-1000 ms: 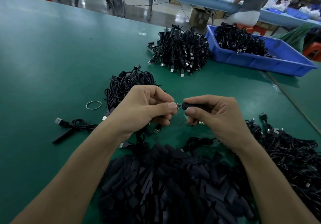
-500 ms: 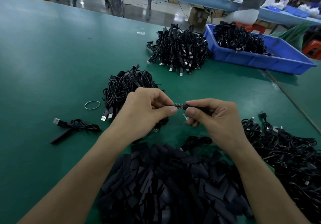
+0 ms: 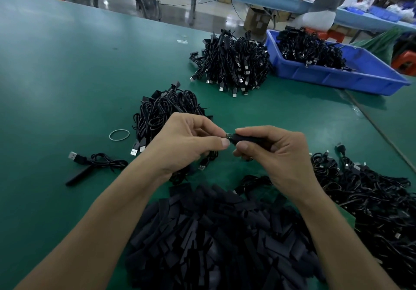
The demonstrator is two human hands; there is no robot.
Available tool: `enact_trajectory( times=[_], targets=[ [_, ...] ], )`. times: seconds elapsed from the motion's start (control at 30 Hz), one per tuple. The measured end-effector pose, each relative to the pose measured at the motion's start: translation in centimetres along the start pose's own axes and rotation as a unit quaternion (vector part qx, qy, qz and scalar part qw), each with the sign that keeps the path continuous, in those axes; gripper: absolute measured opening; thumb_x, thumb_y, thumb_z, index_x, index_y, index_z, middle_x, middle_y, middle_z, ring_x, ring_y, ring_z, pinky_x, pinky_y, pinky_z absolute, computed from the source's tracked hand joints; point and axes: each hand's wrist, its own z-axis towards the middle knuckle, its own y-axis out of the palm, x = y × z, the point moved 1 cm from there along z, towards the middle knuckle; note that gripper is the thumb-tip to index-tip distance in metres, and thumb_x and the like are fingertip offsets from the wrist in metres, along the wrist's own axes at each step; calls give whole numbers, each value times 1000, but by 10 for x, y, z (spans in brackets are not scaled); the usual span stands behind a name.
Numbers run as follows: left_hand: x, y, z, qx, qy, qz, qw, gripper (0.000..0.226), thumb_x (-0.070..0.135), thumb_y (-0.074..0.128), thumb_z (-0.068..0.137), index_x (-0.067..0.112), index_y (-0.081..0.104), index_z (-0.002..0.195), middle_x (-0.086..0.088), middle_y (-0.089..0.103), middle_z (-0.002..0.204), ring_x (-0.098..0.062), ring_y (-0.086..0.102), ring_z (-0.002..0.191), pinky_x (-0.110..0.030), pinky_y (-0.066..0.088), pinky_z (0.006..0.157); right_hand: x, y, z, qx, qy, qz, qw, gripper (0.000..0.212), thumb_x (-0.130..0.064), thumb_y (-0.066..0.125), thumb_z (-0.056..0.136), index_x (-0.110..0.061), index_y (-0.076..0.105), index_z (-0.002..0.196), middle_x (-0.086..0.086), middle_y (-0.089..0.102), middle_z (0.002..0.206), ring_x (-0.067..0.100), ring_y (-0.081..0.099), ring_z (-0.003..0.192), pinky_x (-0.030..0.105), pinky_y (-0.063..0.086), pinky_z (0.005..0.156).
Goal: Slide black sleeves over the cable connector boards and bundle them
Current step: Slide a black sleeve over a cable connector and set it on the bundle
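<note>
Sleeve almost over the board, batch looks mid-way.
Right hand (image 3: pixel 276 152) pinches the matte black sleeve (image 3: pixel 249 138); left hand (image 3: pixel 186 145) pinches the connector board (image 3: pixel 229 135), its tip showing between the thumbs. Flat limp sleeve pile (image 3: pixel 213 233) below both hands, tangled thin cables (image 3: pixel 371 199) right of the right hand, bundled coils (image 3: pixel 234 64) beyond; plenty left.

The connector board (image 3: pixel 229 136) is mostly hidden inside the black sleeve (image 3: pixel 247 138).

Green table (image 3: pixel 67 75): black sleeve heap (image 3: pixel 213 240) nearside of left hand (image 3: pixel 186 145) and right hand (image 3: pixel 276 152). Cable bundle (image 3: pixel 166 109) lies beyond the left hand, rubber band (image 3: pixel 119 135) and single USB cable (image 3: pixel 96 163) to its left. Loose cables (image 3: pixel 371 199) lie right of the right hand. Farther off, cable heap (image 3: pixel 234 64) sits beside blue tray (image 3: pixel 337 78).
</note>
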Motion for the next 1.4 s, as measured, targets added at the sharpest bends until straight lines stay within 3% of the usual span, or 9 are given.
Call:
enact_trajectory(
  times=[0.27, 0.5, 0.67, 0.77, 0.97, 1.1, 1.23, 1.4],
  targets=[
    [0, 2, -1, 17, 40, -11, 999, 9, 4, 81, 80, 10, 75, 78, -1, 67, 59, -6, 58, 52, -15, 47, 49, 1, 4, 1, 27, -19, -9, 999, 13, -14, 73, 83, -19, 75, 95, 1, 76, 77, 17, 73, 66, 20, 54, 63],
    [-2, 1, 0, -2, 61, 19, 998, 7, 4, 78, 84, 10, 76, 82, -12, 74, 71, -18, 68, 62, -21, 56, 60, 0, 5, 1, 6, 4, -12, 1000, 21, -17, 75, 78, -20, 74, 99, -3, 77, 83, 16, 74, 70, 19, 55, 66],
    [-6, 2, 2, 16, 80, 53, 995, 13, 4, 74, 88, 16, 78, 94, -8, 77, 81, -29, 75, 77, -41, 63, 78, 1, 6, 3, 39, 12, -38, 998, 23, -14, 76, 82, -28, 73, 101, -5, 77, 86, 15, 73, 70, 18, 54, 66],
    [-6, 4, 0, 36, 98, 49, 993, 15, 6, 78, 86, 19, 77, 92, -4, 77, 79, -28, 75, 73, -47, 64, 75, 2, 9, 2, 79, -7, -54, 995, 34, -12, 75, 87, -36, 68, 109, -5, 76, 87, 13, 72, 72, 22, 57, 71],
    [-6, 6, -1, 67, 110, -4, 992, 22, 1, 81, 81, 15, 66, 90, -5, 76, 73, -26, 74, 66, -38, 64, 67, 4, 25, -1, 231, -11, 1, 973, 29, -12, 77, 85, -30, 65, 104, -1, 75, 83, 13, 74, 78, 24, 58, 72],
    [-8, 11, -1, 86, 120, -33, 988, 25, -4, 80, 80, 13, 62, 85, -8, 76, 73, -27, 73, 63, -39, 64, 65, 4, 34, -3, 246, -13, 27, 969, 31, -10, 74, 87, -29, 67, 110, -2, 77, 89, 13, 74, 81, 25, 59, 75],
    [-9, 15, -2, 88, 133, -54, 986, 26, -6, 78, 80, 13, 61, 81, -12, 75, 73, -23, 72, 61, -31, 60, 64, 5, 40, -6, 246, -12, 41, 968, 36, -10, 74, 87, -35, 67, 112, -5, 77, 90, 13, 74, 82, 31, 61, 77],
    [-10, 16, -2, 96, 142, -54, 984, 28, -6, 78, 80, 15, 60, 77, -17, 72, 74, -21, 70, 57, -24, 57, 59, 5, 42, -6, 235, 2, 49, 971, 40, -9, 74, 87, -39, 67, 111, -7, 77, 92, 12, 74, 84, 27, 59, 79]
  ],
)
